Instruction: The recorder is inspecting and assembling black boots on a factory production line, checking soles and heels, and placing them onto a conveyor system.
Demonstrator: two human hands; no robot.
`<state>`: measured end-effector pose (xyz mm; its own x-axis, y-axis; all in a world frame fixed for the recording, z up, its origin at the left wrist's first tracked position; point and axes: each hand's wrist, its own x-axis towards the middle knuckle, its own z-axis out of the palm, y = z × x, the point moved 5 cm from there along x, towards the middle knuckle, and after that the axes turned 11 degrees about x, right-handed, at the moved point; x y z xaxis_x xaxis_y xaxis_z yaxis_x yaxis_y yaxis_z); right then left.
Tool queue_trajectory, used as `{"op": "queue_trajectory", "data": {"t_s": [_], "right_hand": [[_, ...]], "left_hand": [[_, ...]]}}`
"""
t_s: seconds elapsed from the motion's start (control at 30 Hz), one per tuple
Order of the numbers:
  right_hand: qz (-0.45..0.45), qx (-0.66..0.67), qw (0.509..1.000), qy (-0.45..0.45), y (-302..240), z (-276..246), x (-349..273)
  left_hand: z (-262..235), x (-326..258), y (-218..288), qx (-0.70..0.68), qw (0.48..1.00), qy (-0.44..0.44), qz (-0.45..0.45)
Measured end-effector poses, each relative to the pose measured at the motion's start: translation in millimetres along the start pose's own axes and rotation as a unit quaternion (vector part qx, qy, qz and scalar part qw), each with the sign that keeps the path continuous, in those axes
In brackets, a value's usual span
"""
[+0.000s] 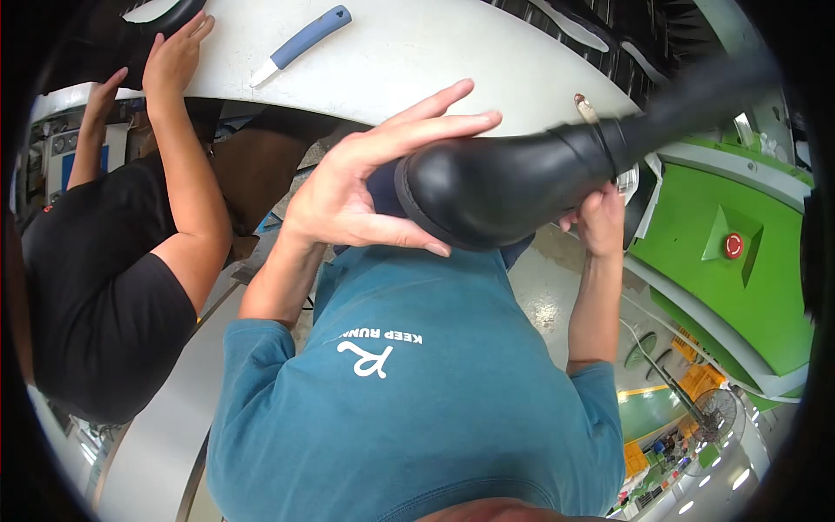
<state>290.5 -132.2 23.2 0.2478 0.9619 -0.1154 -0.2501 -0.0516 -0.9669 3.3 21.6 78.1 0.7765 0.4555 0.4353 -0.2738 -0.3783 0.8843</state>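
A black leather boot (487, 187) is held up in front of my chest, its rounded toe pointing left and its shaft blurred toward the upper right. A thin dark strap runs round its ankle. My left hand (365, 178) is open around the toe, with fingers stretched along the upper side and the thumb along the lower side; how firmly it touches the boot is unclear. My right hand (598, 222) is closed at the ankle, near the strap, and its fingertips are partly hidden behind the boot.
A blue-handled tool (304, 42) with a pale tip lies on the white table (409, 56). On the left, a co-worker in black (113, 270) handles another black boot (161, 26). A green machine (696, 235) with a red button stands right; a fan (718, 416) is lower right.
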Motion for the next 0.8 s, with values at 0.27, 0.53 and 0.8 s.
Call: {"op": "queue_trajectory", "data": {"t_s": [0.27,0.53,0.8], "right_hand": [[0.033,-0.192,0.98,0.042,-4.7,24.8,36.1],[-0.404,-0.339,0.85,0.01,-72.3,98.1,-21.4],[-0.436,-0.293,0.844,0.11,-72.9,94.6,-33.2]], "left_hand": [[30.3,22.1,-8.6,-0.058,0.988,0.138,0.046],[51.5,33.5,-1.9,0.083,0.989,0.108,0.05],[65.5,50.6,9.3,0.172,0.979,0.084,0.072]]}}
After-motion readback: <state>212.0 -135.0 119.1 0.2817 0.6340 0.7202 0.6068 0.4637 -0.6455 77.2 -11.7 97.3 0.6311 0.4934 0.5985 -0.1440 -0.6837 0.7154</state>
